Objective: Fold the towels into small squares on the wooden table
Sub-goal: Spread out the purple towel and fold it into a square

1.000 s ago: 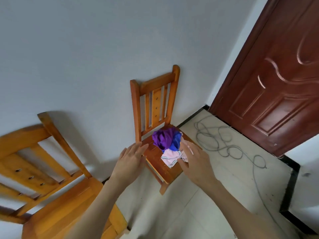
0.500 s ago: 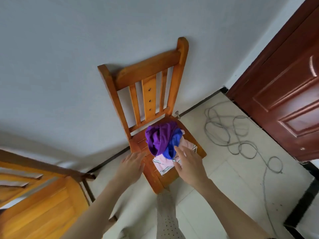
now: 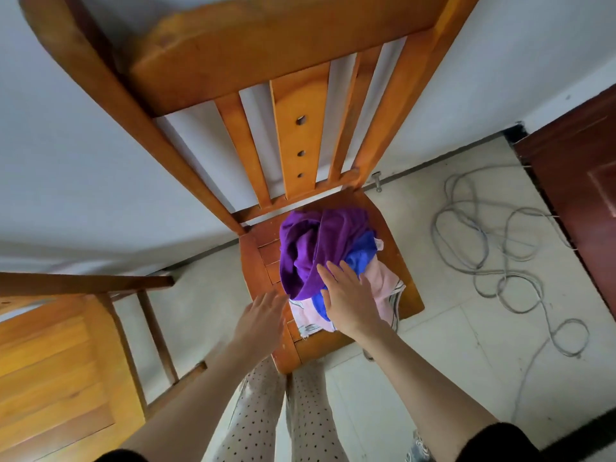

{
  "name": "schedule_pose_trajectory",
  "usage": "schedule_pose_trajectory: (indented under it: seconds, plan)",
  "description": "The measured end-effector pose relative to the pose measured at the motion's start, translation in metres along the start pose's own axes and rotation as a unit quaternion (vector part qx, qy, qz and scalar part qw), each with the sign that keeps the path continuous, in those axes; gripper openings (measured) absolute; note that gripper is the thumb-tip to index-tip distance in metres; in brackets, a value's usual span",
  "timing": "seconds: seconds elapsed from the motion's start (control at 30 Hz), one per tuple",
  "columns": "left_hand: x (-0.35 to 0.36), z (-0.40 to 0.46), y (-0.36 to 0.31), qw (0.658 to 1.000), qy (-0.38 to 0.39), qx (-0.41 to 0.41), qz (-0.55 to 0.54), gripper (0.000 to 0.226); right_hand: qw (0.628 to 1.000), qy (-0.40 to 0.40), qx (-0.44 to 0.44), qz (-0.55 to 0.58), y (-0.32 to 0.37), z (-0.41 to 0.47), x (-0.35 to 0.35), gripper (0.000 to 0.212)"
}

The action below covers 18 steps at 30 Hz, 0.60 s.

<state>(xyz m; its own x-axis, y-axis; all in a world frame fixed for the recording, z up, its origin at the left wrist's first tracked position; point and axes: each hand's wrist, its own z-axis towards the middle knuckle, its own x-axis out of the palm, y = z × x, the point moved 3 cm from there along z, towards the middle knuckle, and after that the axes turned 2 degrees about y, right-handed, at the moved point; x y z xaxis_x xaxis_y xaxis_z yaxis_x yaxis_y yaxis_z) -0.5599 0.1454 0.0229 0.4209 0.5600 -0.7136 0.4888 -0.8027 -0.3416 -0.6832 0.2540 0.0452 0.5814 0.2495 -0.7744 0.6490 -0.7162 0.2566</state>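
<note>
Three towels lie heaped on the chair point(image 3: 398, 241) seat: a purple towel point(image 3: 316, 241) on top, a blue towel point(image 3: 361, 253) tucked under its right side, and a pink towel point(image 3: 383, 281) with a striped hem at the bottom, spilling toward the near edge. All look soft, light and limp. They should sag and drag each other along, so the heap is best scooped from underneath with both hands, or the purple one lifted off by its near hem. The wooden table is out of view, so nothing is folded yet.

The right hand point(image 3: 350, 301) lies flat over the near part of the heap, fingers straight and slightly spread, tips on purple and blue cloth. It grasps nothing, and whether it presses or only brushes I cannot tell. The left hand point(image 3: 263, 318), blurred, reaches with fingers outstretched to the heap's near left edge, just beside the pink cloth, and holds nothing.

Left stands a second chair point(image 3: 60, 361). Right, a cable point(image 3: 493, 271) loops over the floor before a door point(image 3: 573, 181).
</note>
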Motion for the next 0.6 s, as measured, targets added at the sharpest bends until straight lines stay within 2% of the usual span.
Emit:
schedule_pose_trajectory:
  seconds: [0.07,0.13,0.17,0.23,0.3,0.6]
  plan:
    - [0.013,0.016,0.004,1.0,0.006,-0.004,0.02,0.052,0.999,0.022,-0.027,-0.041,0.0,0.021,0.013,0.056]
    - [0.022,0.03,0.006,0.999,-0.005,0.007,0.054,0.051,0.99,0.01,-0.091,-0.112,0.004,0.036,0.023,0.061]
    - [0.025,0.037,0.006,0.998,-0.03,0.018,0.05,0.051,0.983,-0.002,-0.114,-0.142,0.005,0.043,0.028,0.058]
    - [0.032,0.049,0.01,0.995,-0.076,0.041,0.049,0.048,0.973,-0.028,-0.137,-0.183,0.004,0.054,0.035,0.035]
    - [0.035,0.055,0.014,0.993,-0.111,0.039,0.027,0.04,0.971,-0.051,-0.142,-0.184,0.006,0.059,0.032,0.023]
    - [-0.013,0.043,0.011,0.975,-0.209,0.056,-0.053,0.021,0.964,-0.12,-0.198,-0.131,0.0,0.042,-0.022,0.03]
